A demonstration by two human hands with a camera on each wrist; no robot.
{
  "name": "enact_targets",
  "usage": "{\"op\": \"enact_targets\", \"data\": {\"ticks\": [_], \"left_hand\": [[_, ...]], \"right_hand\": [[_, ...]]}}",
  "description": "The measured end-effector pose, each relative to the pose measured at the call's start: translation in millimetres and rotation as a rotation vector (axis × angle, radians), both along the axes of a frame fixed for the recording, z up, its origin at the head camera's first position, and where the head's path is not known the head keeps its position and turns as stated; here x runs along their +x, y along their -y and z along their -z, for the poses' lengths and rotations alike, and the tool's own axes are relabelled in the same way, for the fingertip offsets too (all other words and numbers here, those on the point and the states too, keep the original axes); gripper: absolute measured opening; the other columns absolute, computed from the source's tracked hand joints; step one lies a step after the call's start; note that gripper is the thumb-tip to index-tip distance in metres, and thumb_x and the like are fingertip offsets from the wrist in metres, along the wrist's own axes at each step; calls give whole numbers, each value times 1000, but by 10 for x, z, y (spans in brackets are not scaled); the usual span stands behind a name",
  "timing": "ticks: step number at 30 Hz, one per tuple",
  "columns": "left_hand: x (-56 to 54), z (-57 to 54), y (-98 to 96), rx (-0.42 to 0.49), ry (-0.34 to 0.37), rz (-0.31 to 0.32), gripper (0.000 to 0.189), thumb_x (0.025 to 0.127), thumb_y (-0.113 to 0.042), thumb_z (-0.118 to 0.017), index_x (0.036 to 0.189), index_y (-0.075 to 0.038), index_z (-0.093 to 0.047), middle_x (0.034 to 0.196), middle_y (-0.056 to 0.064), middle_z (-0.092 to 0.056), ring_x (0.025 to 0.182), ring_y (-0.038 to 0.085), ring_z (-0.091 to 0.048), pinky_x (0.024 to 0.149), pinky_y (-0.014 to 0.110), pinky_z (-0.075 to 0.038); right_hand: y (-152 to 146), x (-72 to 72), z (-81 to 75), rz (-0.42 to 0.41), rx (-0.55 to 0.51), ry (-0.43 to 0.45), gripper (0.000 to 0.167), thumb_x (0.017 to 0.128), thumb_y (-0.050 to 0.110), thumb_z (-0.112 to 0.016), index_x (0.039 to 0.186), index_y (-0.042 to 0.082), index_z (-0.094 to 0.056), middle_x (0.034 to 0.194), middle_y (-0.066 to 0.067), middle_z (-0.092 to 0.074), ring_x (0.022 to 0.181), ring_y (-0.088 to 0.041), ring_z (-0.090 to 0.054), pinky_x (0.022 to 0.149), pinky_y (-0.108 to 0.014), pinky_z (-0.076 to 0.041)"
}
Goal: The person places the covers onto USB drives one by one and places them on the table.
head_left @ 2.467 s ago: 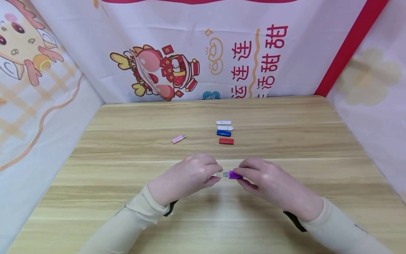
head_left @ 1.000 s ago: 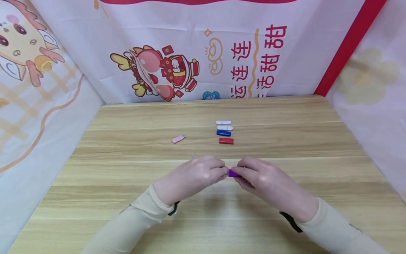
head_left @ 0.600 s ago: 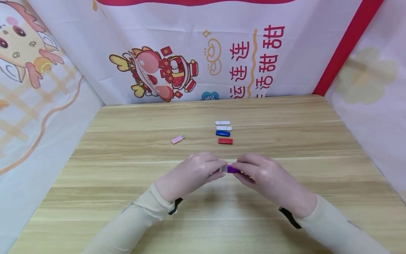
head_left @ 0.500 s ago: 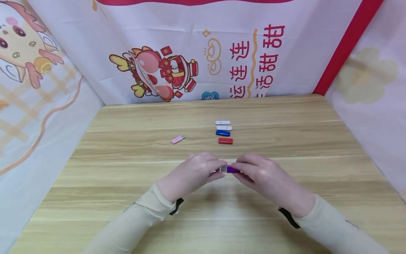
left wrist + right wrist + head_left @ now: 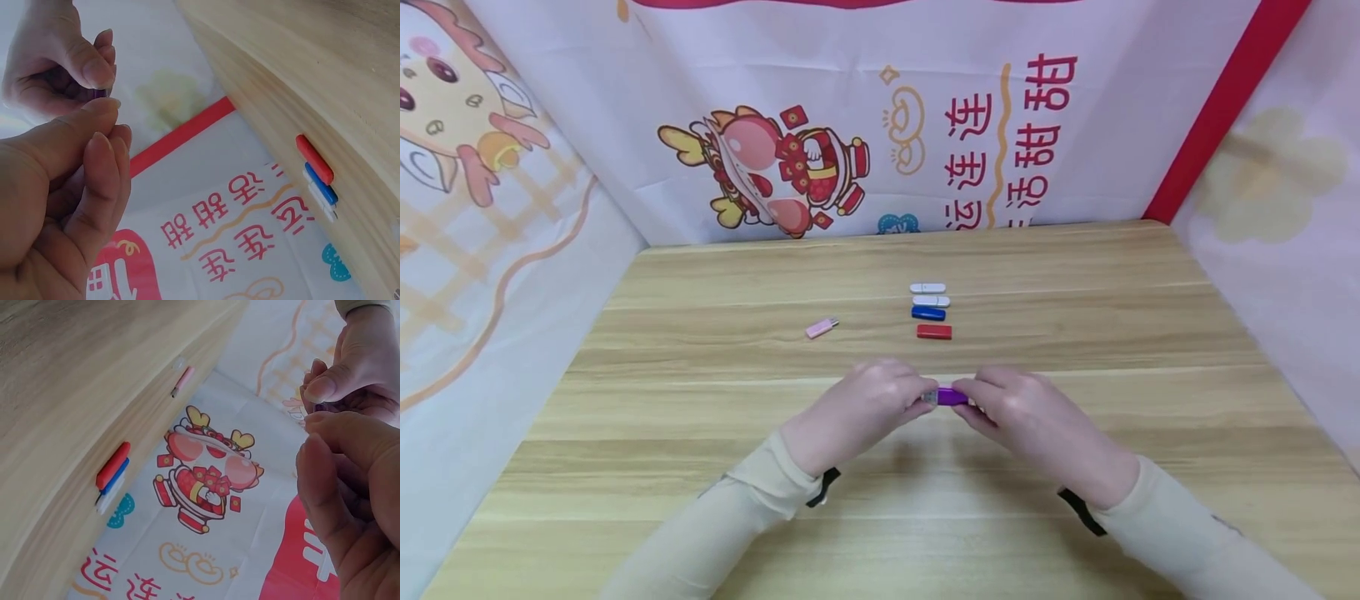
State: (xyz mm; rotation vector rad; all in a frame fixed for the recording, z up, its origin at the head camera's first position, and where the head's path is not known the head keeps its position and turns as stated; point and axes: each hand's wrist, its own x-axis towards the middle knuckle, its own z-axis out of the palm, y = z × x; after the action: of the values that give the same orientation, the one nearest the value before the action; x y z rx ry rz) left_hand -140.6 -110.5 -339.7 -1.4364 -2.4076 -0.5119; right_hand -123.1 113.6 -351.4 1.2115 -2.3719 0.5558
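Over the middle of the table, a purple USB flash drive (image 5: pixel 952 397) is held level between my two hands. My left hand (image 5: pixel 867 410) pinches its clear cap (image 5: pixel 931 397), which sits over the plug end. The right hand (image 5: pixel 1034 423) pinches the purple body between thumb and fingers. In the left wrist view, only a dark sliver of the flash drive (image 5: pixel 100 93) shows between the fingertips. A pink flash drive (image 5: pixel 822 328) with its metal plug bare lies beyond my left hand. Farther right lie a red flash drive (image 5: pixel 934 332) and a blue flash drive (image 5: pixel 928 313).
Two white flash drives (image 5: pixel 929 301) lie behind the blue one, stacked in a rough column with it. A small clear piece (image 5: pixel 179 362) is beside the pink drive in the right wrist view. Printed cloth (image 5: pixel 865 50) walls the wooden table (image 5: pixel 715 292) at back and sides.
The bare plug between the clear cap and the purple body is now covered as the hands came together. Both hands have shifted slightly away from the front edge. The other drives stayed put.
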Motion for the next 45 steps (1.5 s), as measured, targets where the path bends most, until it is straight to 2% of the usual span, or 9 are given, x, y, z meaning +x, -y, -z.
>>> {"op": "enact_targets", "data": {"ticks": [6,13,18,22,27,32,36,40,45], "left_hand": [[-52,33,-29,-59,11,-3,7,90,-12,-74,92,-5,-72,82,2,-70,70,9,-62,66,19,-53],[-199,123,-109,-87,237,-46,10,93,-13,-71,100,-7,-75,89,0,-73,76,6,-64,71,17,-53],[-415,132,-261,-109,281,-55,10,93,-13,-70,99,-7,-75,91,1,-73,82,8,-66,74,18,-53],[-643,164,-297,-141,306,-106,6,92,-10,-71,95,-7,-75,90,1,-72,81,9,-66,72,19,-53],[-952,344,-293,-120,408,-156,7,89,-11,-75,95,-7,-77,89,1,-73,78,7,-65,71,18,-52],[-1177,538,-284,-179,467,-221,8,87,-15,-78,91,-9,-78,83,-2,-72,72,6,-63,68,18,-51],[-1266,617,-267,-244,498,-246,9,86,-14,-79,91,-8,-77,81,-3,-71,71,9,-62,67,21,-51],[-1298,648,-242,-254,508,-246,13,86,-13,-79,96,-7,-75,86,0,-71,76,10,-64,72,23,-53],[-1299,598,-141,-232,545,-253,15,88,-10,-77,101,-4,-74,97,5,-72,83,14,-63,78,26,-53]], "right_hand": [[35,-19,10,27,87,30,23,76,5,-86,95,-1,-75,78,-3,-66,66,-9,-63,64,-21,-57],[15,-270,200,3,75,158,12,82,2,-80,92,2,-73,78,-2,-67,68,-9,-63,62,-23,-56],[12,-533,259,-3,51,252,7,84,-1,-76,88,4,-72,78,-1,-67,70,-10,-61,63,-27,-54],[17,-740,247,44,95,310,4,85,0,-74,87,3,-73,79,-3,-66,69,-12,-61,62,-27,-53],[28,-994,285,109,237,369,8,84,5,-74,79,7,-69,73,0,-60,62,-11,-54,56,-26,-48],[60,-1202,357,87,316,407,11,83,4,-74,75,9,-69,69,2,-61,58,-10,-50,56,-26,-47],[97,-1305,399,72,343,426,4,85,6,-76,83,7,-73,75,-1,-66,62,-12,-53,62,-29,-51],[113,-1359,430,78,356,448,3,88,8,-74,85,7,-73,80,-3,-69,65,-14,-55,67,-32,-53],[106,-1382,431,106,391,465,5,89,11,-75,88,6,-73,80,-2,-68,65,-14,-55,67,-32,-53]]}}
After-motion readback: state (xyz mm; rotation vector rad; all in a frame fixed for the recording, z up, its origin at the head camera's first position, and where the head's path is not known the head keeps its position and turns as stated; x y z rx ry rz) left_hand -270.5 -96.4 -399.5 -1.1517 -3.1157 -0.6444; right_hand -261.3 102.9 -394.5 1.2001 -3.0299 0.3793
